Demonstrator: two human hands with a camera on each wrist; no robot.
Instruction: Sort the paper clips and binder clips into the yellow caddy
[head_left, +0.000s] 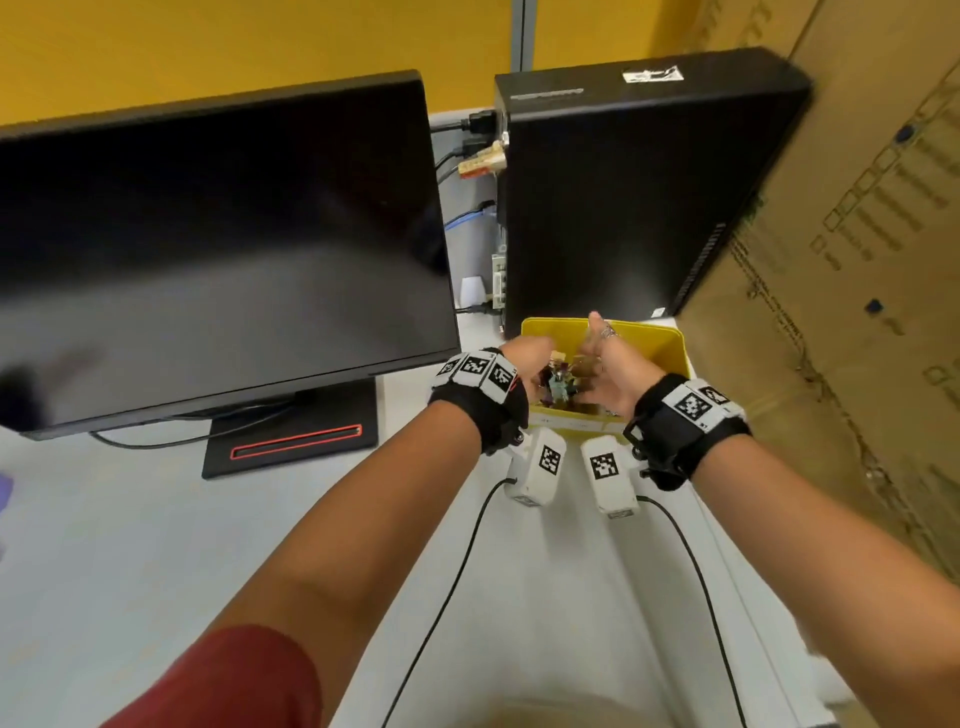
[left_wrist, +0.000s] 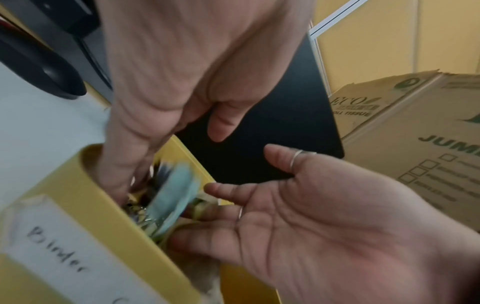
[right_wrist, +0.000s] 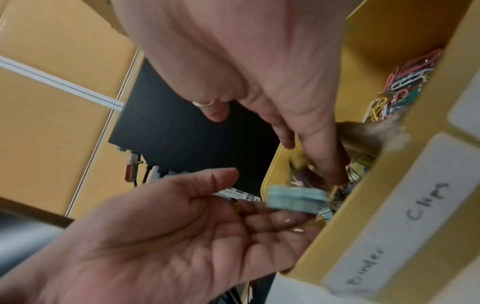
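Observation:
The yellow caddy (head_left: 670, 343) stands on the white desk in front of the computer tower. Both my hands hover over its near compartment, palms facing each other. My left hand (head_left: 524, 358) points its fingers down into the caddy (left_wrist: 85, 185). My right hand (head_left: 608, 364) is spread flat, palm up (left_wrist: 311, 216). A teal binder clip (head_left: 558, 387) shows blurred between them above a heap of binder clips (right_wrist: 296, 199). Coloured paper clips (right_wrist: 407, 80) lie in the other compartment. A white label (right_wrist: 405, 226) reads "Binder Clips".
A black monitor (head_left: 208, 249) stands to the left, and a black computer tower (head_left: 623, 192) with cables is behind the caddy. Cardboard boxes (head_left: 857, 260) wall off the right side. The white desk (head_left: 156, 519) stretches out to the left.

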